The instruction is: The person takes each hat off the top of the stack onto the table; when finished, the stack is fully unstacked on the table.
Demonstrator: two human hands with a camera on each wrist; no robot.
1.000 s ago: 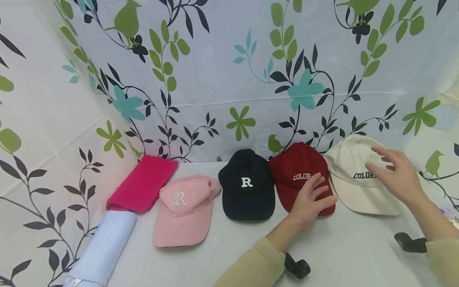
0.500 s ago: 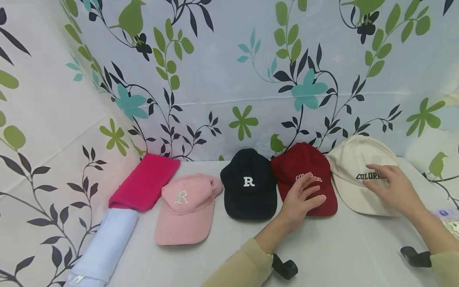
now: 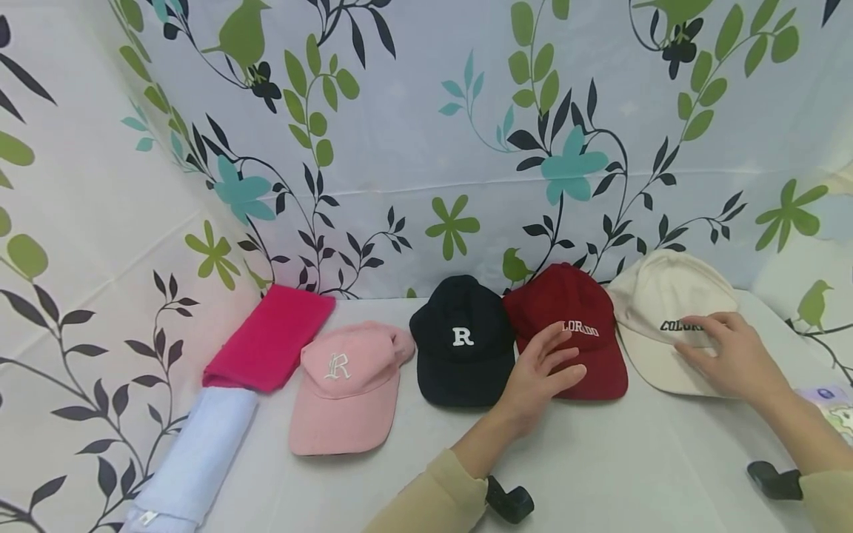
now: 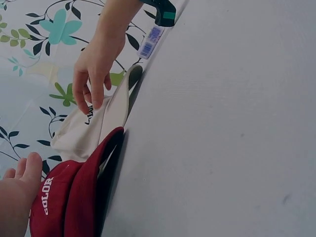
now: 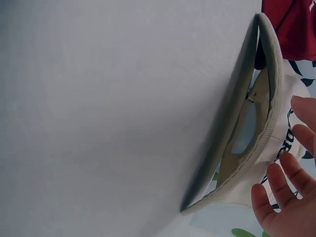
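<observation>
A dark red cap (image 3: 586, 363) and a cream cap (image 3: 663, 285) lie side by side on the right of the white table, each with dark or white lettering on its front. My left hand (image 3: 536, 381), fingers spread and relaxed, is in front of the red cap's left part and covers some of its letters. Over the front of the cream cap is my right hand (image 3: 740, 359), its fingers slightly bent and grasping nothing. The right wrist view shows those fingers (image 5: 279, 185) beside the cap's lettering, above the brim (image 5: 274, 113).
Left of the red cap lie a black cap (image 3: 463, 377) with a white R and a pink cap (image 3: 343, 422). Farther left are a folded magenta cloth (image 3: 269, 337) and a light blue cloth (image 3: 193, 451). A patterned curtain (image 3: 400, 148) hangs behind.
My left hand has moved left across the red cap, uncovering the right part of its lettering. My right hand has shifted slightly lower over the cream cap. The caps stay in place.
</observation>
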